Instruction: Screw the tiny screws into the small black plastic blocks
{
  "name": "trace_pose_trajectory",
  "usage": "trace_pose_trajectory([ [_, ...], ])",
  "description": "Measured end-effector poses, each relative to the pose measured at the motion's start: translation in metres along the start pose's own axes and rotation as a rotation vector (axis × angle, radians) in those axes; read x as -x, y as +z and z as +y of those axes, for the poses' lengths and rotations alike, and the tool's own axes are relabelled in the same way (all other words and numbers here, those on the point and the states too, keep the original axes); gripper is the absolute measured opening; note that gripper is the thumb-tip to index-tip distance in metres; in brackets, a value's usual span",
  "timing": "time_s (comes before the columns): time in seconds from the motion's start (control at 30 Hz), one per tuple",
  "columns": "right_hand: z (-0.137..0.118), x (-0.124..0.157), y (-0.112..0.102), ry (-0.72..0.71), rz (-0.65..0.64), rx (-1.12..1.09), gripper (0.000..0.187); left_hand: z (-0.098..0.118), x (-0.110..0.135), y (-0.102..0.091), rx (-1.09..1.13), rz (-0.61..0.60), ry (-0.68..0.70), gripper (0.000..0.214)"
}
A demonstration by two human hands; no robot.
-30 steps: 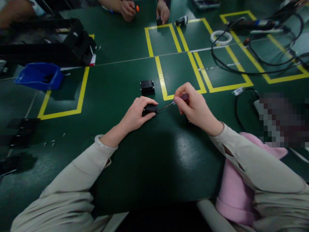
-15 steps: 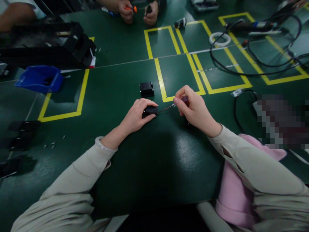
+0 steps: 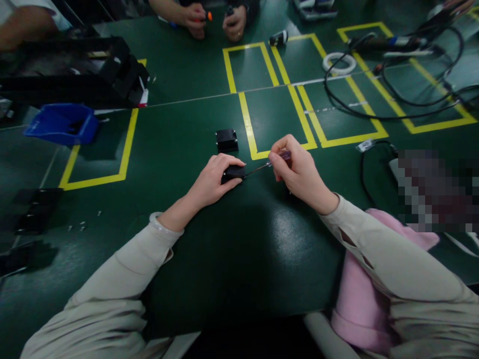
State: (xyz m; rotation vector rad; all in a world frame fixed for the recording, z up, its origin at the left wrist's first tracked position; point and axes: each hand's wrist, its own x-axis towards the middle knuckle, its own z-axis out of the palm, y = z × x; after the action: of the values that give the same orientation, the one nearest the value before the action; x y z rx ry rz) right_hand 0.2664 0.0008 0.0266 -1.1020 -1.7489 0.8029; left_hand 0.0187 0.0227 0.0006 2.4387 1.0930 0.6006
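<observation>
Block (image 3: 235, 172) on table (image 3: 224, 259), pinched in the left hand (image 3: 214, 177), apparently to brace it against the screwdriver (image 3: 269, 163) gripped by the right hand (image 3: 296, 167) at its right; second block (image 3: 226, 139) just beyond it.

A single camera sits up on the person's head, facing forward and down across the green counter (image 3: 179, 129), near enough that the left hand (image 3: 212, 178) and right hand (image 3: 299, 172) fall mid-frame, the counter's far side up top.
</observation>
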Motion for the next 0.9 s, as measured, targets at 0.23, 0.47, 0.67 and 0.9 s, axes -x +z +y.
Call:
trace_pose_trajectory([
  [0.23, 0.0065, 0.0028, 0.0048, 0.05, 0.022, -0.075, 0.017, -0.0015, 0.0014, 0.0012, -0.003, -0.002, -0.015, 0.03],
  [0.47, 0.0048, 0.0021, 0.005, 0.024, 0.038, -0.053, 0.014, -0.0006, 0.0009, 0.001, 0.004, 0.009, 0.013, 0.029],
  [0.67, 0.0049, 0.0006, 0.0026, 0.017, 0.049, -0.005, 0.023, -0.0001, 0.001, 0.0009, 0.001, 0.005, -0.004, 0.029],
  [0.9, 0.003, -0.0006, -0.0015, 0.018, 0.051, 0.058, 0.023, 0.0026, 0.0005, 0.0024, -0.002, 0.005, 0.023, 0.029],
])
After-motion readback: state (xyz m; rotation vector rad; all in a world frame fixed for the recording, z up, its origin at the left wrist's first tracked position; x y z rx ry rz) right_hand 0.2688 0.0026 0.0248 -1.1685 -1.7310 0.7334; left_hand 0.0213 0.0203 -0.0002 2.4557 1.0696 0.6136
